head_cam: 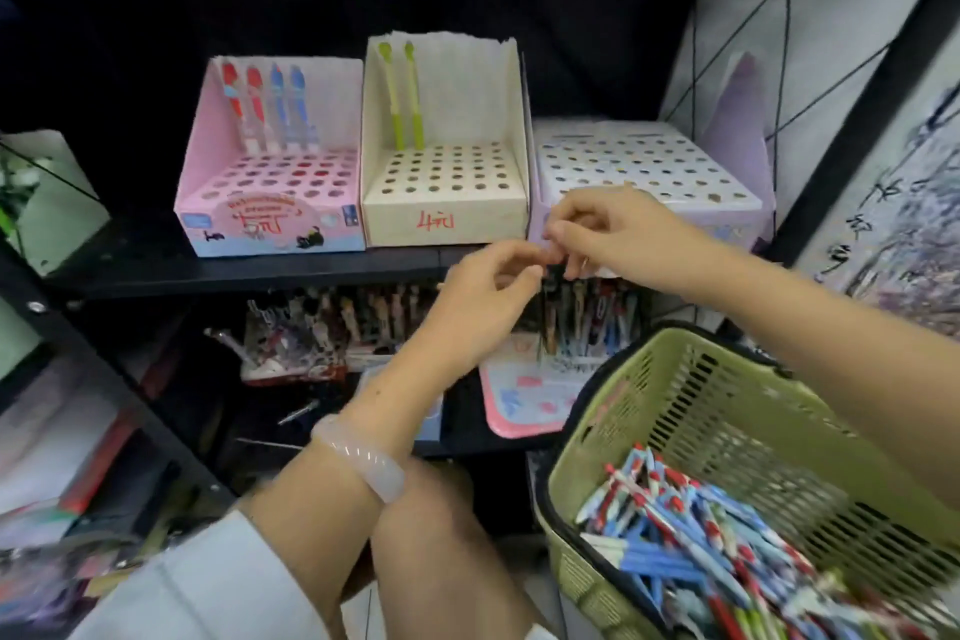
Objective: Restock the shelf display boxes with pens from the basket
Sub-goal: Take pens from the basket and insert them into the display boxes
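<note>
Three display boxes stand on the black shelf: a pink box (270, 203) with red and blue pens at its back, a cream box (447, 208) with two green pens, and a lavender box (649, 161) whose holes look bare. A green basket (691, 395) at the lower right holds several red, blue and white pens (675, 530). My left hand (488, 291) and my right hand (618, 234) meet in front of the lavender box's front left corner. Their fingertips pinch together on a thin dark pen (553, 276) that hangs below them; it is blurred.
The shelf below carries more boxes packed with pens (363, 317) and a pink tray (524, 395). A black shelf post (104, 359) runs diagonally at the left, with stacked stationery beside it. A patterned panel (883, 146) stands at the right.
</note>
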`<move>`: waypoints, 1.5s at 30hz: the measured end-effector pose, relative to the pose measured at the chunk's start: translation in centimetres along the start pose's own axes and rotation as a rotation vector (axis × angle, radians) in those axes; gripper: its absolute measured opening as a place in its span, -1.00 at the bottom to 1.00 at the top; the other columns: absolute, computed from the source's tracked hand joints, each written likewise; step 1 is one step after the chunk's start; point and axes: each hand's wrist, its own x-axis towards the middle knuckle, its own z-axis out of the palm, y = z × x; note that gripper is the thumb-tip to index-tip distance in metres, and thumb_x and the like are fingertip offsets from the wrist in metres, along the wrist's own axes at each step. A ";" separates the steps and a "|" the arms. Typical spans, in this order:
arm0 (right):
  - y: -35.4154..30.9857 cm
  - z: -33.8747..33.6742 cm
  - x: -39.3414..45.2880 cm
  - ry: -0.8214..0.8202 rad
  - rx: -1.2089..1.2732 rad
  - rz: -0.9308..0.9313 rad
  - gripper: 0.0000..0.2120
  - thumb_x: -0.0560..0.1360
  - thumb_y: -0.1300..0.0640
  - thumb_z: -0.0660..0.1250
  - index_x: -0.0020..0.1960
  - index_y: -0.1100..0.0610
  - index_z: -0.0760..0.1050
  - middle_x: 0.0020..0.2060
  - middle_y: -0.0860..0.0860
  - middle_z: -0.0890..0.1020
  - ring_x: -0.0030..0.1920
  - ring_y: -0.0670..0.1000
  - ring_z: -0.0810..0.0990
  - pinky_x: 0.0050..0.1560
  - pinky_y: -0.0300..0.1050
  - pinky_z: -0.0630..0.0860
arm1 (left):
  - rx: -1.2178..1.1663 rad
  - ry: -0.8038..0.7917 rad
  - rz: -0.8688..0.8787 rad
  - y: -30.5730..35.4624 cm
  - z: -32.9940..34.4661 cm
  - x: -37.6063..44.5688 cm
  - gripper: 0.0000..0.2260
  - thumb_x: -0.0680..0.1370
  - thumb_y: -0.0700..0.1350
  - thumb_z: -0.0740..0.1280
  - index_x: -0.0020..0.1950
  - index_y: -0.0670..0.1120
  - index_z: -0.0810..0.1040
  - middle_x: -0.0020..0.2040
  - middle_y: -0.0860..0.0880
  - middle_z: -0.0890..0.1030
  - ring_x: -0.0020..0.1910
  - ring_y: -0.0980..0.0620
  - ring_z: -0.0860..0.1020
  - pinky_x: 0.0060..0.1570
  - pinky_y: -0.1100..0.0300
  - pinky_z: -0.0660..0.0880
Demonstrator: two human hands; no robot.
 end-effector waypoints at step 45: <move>9.8 0.6 -12.1 0.251 0.950 0.279 -0.92 0.59 0.28 0.14 -0.01 0.20 0.41 -0.42 -0.02 0.52 -0.45 -0.10 0.48 -0.42 -0.26 0.49 | -0.462 -0.647 -0.427 -0.6 13.6 -4.8 -0.73 0.53 0.11 0.23 0.21 0.13 0.36 0.04 0.00 0.58 -0.06 0.07 0.62 0.05 0.21 0.54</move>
